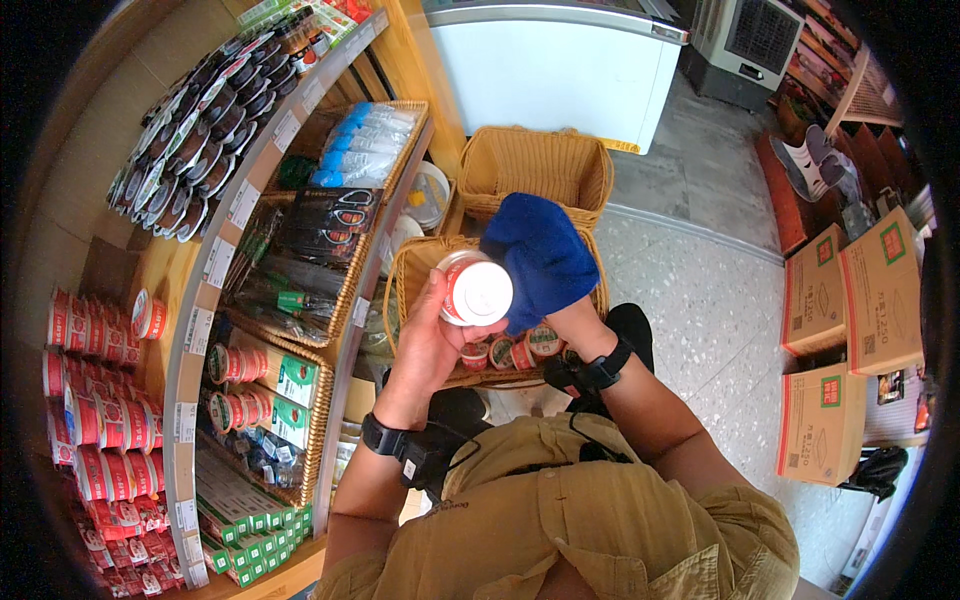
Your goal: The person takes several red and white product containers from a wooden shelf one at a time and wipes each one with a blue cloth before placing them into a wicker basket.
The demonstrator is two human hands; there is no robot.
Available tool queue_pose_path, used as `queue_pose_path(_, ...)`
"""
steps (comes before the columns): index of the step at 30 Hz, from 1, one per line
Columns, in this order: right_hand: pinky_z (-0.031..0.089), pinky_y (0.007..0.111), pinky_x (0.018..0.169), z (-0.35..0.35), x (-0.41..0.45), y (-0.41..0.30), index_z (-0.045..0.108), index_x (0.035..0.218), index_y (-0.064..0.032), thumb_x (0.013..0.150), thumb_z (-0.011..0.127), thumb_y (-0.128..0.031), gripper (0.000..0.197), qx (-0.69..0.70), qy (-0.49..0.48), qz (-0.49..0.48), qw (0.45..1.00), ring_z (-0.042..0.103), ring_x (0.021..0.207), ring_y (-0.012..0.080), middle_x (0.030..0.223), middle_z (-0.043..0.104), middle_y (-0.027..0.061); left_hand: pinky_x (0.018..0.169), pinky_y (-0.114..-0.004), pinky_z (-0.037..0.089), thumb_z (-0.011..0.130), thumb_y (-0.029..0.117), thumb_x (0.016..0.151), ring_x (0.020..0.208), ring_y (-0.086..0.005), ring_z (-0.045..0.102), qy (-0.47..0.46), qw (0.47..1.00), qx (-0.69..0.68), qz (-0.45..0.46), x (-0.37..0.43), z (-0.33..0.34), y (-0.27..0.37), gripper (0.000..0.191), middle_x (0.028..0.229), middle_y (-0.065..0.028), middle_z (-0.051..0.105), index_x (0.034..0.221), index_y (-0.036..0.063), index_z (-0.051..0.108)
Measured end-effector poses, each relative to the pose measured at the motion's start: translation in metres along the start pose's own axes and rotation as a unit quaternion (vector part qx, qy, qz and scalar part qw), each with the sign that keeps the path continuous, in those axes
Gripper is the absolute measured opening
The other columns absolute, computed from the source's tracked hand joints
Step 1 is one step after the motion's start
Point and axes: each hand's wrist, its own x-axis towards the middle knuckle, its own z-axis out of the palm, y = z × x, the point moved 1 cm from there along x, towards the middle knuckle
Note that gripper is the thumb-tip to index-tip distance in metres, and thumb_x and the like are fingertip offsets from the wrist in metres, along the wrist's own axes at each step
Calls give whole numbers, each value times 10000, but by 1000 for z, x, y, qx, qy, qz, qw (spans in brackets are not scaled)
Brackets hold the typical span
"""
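Note:
My left hand [424, 341] is wrapped around a red and white tub [480, 291], its pale round end turned up towards me. A blue cloth [544, 259] covers most of my right hand [574, 322], which holds it right beside the tub; the fingers are hidden under the fabric. Beneath both hands stands a wicker basket [409, 262]. Several similar red tubs [544, 341] lie at its near side, partly hidden by my hands.
Behind is a second wicker basket [536, 169], near a white chest freezer [555, 75]. Shelves on the left carry stacked red tubs [97, 409], packets of black utensils [289, 289] and green-white boxes [251, 532]. Cardboard cartons [817, 420] are stacked at right on the speckled floor [697, 315].

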Motion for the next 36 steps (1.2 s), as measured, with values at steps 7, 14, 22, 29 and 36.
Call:
queue_pose_path(7,409,285,908,4,-7,-9,499,1181,7,846,545,-69,347,283,-80,126,948,530,1031,166,1129,570,95,768,-267,485,393,377,954,932,-145,558,88,981,160,61,8,-5,-9,401,1094,-88,537,1169,44,450)
queue_pose_path(14,393,367,917,9,1,-11,595,1079,-60,801,556,-124,288,-138,-61,-29,988,534,1036,288,1122,577,117,743,-229,437,485,342,928,863,-89,510,152,953,236,109,12,-18,-23,356,1009,-50,527,1109,36,464)
queue_pose_path(22,386,403,932,16,-15,2,602,1081,-81,769,594,-133,317,-73,12,-27,997,523,1066,314,1141,569,133,840,-377,508,459,375,924,1022,-192,570,35,997,27,-58,1,-8,-19,423,1137,-95,554,1200,55,461)
queue_pose_path(29,362,388,963,6,-4,-9,596,1099,-74,807,586,-156,304,-25,-31,-3,999,513,1087,311,1146,575,123,828,-415,518,517,255,900,1031,-227,569,17,998,8,-64,-3,-19,-13,456,1195,-101,514,1299,88,373)
queue_pose_path(36,461,266,827,0,-2,5,508,1192,-13,787,641,-53,428,140,-92,87,982,582,925,143,1079,605,71,955,-337,407,571,145,864,1108,-193,507,-71,997,-9,18,-5,-28,-10,531,1213,-109,503,1335,47,345)
